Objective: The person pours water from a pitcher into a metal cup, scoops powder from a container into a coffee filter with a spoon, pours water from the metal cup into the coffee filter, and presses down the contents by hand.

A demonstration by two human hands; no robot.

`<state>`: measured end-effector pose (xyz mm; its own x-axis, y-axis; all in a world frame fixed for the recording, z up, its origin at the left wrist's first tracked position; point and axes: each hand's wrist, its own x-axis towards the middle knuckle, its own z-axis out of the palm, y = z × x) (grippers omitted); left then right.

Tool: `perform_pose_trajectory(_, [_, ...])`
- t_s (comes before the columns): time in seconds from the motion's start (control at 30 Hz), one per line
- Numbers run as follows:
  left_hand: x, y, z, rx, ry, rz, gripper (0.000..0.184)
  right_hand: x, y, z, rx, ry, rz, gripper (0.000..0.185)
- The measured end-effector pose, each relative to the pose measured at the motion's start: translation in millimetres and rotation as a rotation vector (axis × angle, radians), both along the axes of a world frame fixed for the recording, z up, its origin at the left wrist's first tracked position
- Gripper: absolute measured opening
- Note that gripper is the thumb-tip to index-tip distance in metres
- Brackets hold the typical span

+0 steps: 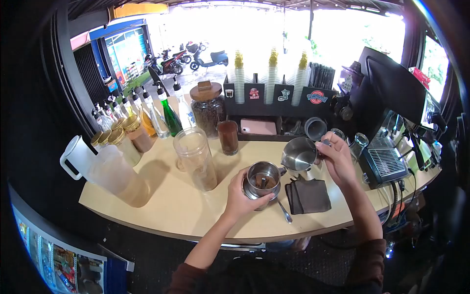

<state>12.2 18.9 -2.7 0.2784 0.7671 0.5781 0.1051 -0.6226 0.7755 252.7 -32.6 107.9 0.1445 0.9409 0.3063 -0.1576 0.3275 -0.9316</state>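
Note:
My left hand (241, 198) is wrapped round a small metal drip filter (264, 182) with brown grounds inside, near the counter's front edge. To its right, my right hand (335, 159) holds a steel pitcher (299, 154) by its handle, its open mouth facing up toward the camera. Below the pitcher lies a folded dark cloth (313, 196), with a spoon (284, 211) between it and the filter. A glass of brown drink (228, 137) and a tall clear plastic container (197, 161) stand behind and left of the filter.
Frosted pitchers (117, 171), gold-lidded jars (137, 132) and pump bottles (169, 113) line the left. A coffee bean jar (208, 110) and a black cup organizer (264, 96) stand at the back. An espresso machine (387, 161) is at right.

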Motion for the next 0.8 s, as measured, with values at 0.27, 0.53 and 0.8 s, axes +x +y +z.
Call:
perform_pose_trajectory(0.27, [1, 3, -7, -0.023, -0.051, -0.023, 0.075, -10, 11, 6, 0.017, -0.087, 0.012, 0.018])
perform_pose_trajectory(0.53, [2, 5, -9, -0.041, -0.043, -0.016, 0.076, -14, 13, 13, 0.002, -0.121, 0.028, 0.018])
perform_pose_trajectory(0.8, [2, 6, -12, -0.049, -0.017, -0.001, 0.076, -16, 14, 18, -0.020, -0.157, 0.042, 0.017])
